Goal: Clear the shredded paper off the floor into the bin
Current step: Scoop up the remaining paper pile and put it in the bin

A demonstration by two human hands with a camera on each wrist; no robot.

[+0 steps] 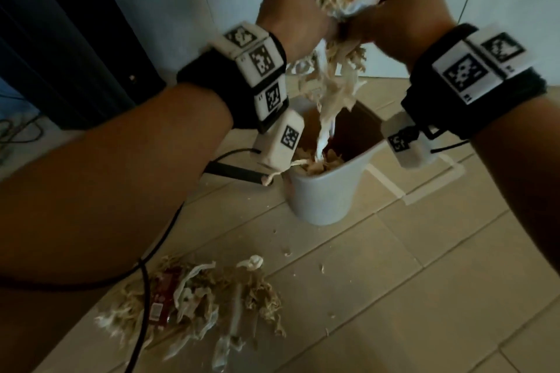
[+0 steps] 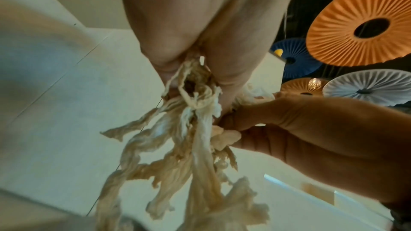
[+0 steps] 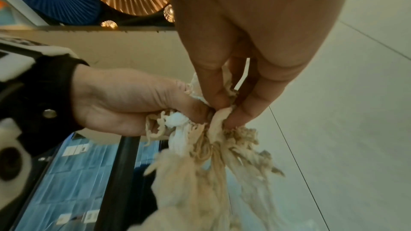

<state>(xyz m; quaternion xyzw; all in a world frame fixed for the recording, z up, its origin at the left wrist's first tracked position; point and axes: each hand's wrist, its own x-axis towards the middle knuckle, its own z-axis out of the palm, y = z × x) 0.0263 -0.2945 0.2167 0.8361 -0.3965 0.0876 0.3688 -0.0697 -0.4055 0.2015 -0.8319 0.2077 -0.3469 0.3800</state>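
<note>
- Both hands are up over the white bin [image 1: 321, 194], the left hand [image 1: 291, 9] and right hand [image 1: 406, 12] side by side, fingers curled and pinching one clump of shredded paper [image 1: 330, 70].
- Long strips dangle from that clump down into the bin's mouth, where more shreds sit.
- A second pile of shredded paper [image 1: 206, 297] lies on the tiled floor [image 1: 409, 281], nearer than the bin, with a red wrapper [image 1: 162, 297] in it.

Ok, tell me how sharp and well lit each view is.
Head view: dim, edges dark, floor pile soft. Left wrist view: bright wall, the hanging shredded paper blurs toward the bottom, left hand close and stretched. Right wrist view: right hand looms large, lower strips motion-blurred.
</note>
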